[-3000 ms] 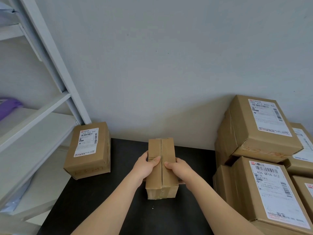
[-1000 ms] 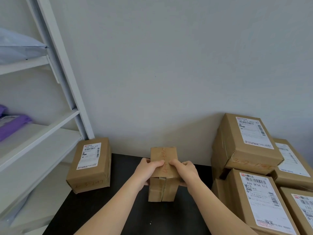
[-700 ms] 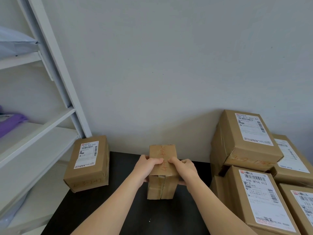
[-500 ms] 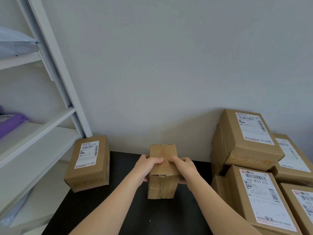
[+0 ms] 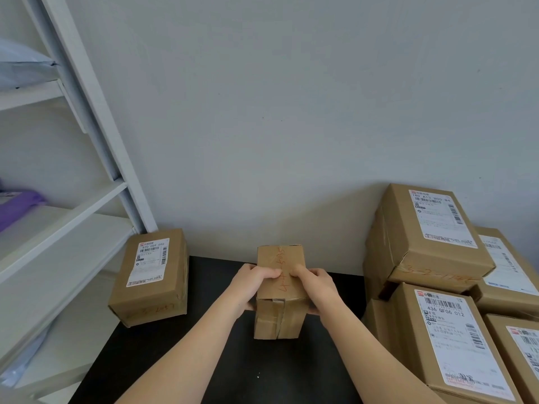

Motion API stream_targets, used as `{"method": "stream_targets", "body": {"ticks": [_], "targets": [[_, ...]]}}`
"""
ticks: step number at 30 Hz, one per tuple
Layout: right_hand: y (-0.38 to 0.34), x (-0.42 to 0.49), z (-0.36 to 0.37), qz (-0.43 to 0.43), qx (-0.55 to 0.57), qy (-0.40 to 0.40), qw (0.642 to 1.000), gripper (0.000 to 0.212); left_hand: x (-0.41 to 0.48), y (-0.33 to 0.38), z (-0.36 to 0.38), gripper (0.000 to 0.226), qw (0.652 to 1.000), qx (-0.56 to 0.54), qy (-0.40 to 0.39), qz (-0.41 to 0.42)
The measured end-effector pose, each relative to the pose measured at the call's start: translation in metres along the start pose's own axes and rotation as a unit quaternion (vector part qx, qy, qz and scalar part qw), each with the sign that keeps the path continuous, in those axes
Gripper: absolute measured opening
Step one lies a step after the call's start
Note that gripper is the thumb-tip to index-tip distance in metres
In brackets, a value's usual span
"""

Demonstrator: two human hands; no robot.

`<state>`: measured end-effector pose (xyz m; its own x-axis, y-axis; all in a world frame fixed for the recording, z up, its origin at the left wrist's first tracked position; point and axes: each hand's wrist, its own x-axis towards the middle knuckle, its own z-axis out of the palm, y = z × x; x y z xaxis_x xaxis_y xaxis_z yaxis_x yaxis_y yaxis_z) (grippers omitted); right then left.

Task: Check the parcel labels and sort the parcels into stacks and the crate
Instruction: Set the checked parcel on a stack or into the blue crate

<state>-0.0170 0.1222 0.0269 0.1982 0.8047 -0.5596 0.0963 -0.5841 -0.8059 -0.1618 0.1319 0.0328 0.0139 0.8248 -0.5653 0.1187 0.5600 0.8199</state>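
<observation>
The parcel (image 5: 280, 316) is gripped between the left hand (image 5: 253, 282) and right hand (image 5: 316, 284), with fingers curled over its red-scribbled upper face, at the middle of the black table (image 5: 221, 360). Its taped seam is turned toward the person, and the long axis seems near upright.

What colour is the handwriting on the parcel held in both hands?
Red, on the top face of the parcel; the head view shows it.

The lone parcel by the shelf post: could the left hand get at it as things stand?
Probably yes, once it lets go: the left hand grips the held parcel, but only bare black table lies between it and the lone parcel, whose right side stands free.
</observation>
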Motion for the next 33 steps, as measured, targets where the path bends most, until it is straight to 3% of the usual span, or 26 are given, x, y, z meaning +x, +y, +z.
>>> {"method": "stream_targets", "body": {"ticks": [6,16,23,27,33], "targets": [[0.002,0.000,0.001,-0.001,0.002,0.004,1.000,0.053,-0.002,-0.002,0.001,0.049,1.000,-0.007,0.004,0.004],[0.011,-0.003,0.000,-0.025,0.014,0.019,0.999,0.057,-0.011,-0.010,-0.001,0.063,0.997,0.052,0.012,0.060],[0.027,0.000,-0.004,-0.038,0.042,0.084,0.995,0.037,-0.007,-0.028,-0.005,0.029,0.994,-0.016,0.084,0.075],[0.043,0.004,-0.006,-0.044,0.012,0.101,0.994,0.027,0.003,-0.050,-0.013,0.035,0.992,0.048,0.090,0.069],[0.066,0.009,-0.003,-0.012,-0.050,0.072,0.996,0.040,0.005,-0.072,-0.015,0.055,0.983,0.169,0.047,0.059]]}}
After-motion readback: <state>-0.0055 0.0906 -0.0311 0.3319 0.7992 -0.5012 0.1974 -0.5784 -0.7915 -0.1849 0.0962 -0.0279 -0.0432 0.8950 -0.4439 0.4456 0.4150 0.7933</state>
